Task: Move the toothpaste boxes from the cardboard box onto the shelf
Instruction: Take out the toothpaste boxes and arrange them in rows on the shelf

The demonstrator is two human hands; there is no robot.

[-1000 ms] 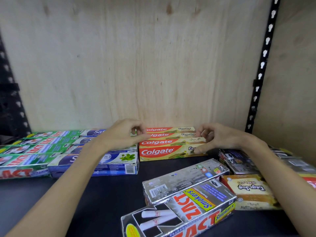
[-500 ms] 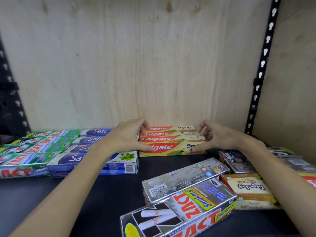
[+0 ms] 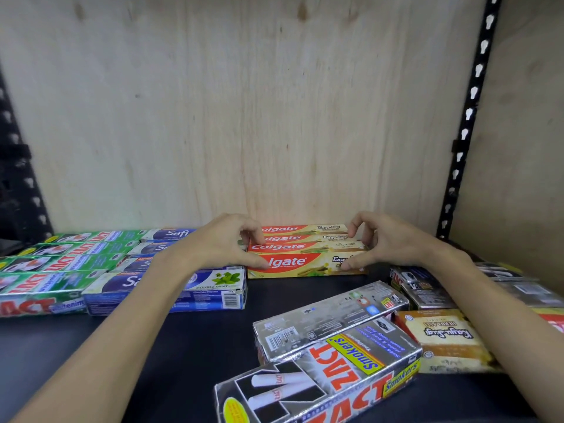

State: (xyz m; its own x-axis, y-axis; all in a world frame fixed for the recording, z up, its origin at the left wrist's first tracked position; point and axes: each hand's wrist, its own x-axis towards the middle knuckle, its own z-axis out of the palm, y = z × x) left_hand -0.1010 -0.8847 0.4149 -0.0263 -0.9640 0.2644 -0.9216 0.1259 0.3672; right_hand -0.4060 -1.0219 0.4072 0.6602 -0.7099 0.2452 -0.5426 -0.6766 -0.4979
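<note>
Where the row of red-and-gold Colgate toothpaste boxes [image 3: 305, 254] lies on the dark shelf [image 3: 195, 346] against its plywood back, the left hand [image 3: 225, 242] pinches their left end and the right hand [image 3: 381, 242] pinches their right end; blue Safi boxes [image 3: 171, 288] sit just left.

Both forearms reach forward and converge toward the middle. The left hand [image 3: 224, 242] and right hand [image 3: 380, 241] face each other, fingers curled inward and thumbs low, wrists level and well apart.

Plywood back panel [image 3: 244, 117]; black slotted upright [image 3: 470, 117]
</note>
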